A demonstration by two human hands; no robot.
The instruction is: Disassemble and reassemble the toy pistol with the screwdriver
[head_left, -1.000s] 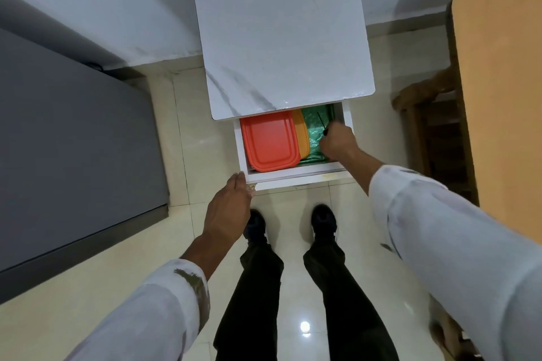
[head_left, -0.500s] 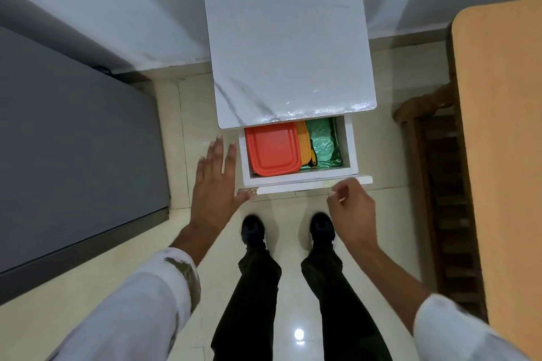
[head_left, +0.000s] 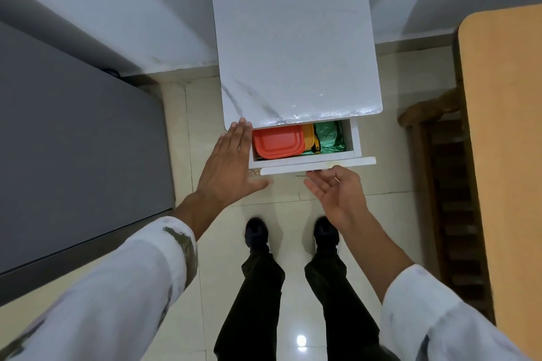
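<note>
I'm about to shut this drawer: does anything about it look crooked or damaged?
Yes. The drawer's front panel sits shifted to the right of the drawer box, overhanging its right wall and slightly tilted. At its left end a rough brownish patch shows, perhaps chipped board.

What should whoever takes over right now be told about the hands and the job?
Left hand: open, flat, by the left side of the drawer, holding nothing.
Right hand: open, palm up, at the drawer front, holding nothing.
Drawer, partly open under the marble-patterned cabinet top, holds a red-lidded box, a yellow box and green wrapping.
Toy pistol and screwdriver: neither identifiable in view.
Done: cannot tell. Left: probably find both, or close the drawer if finished.
</note>
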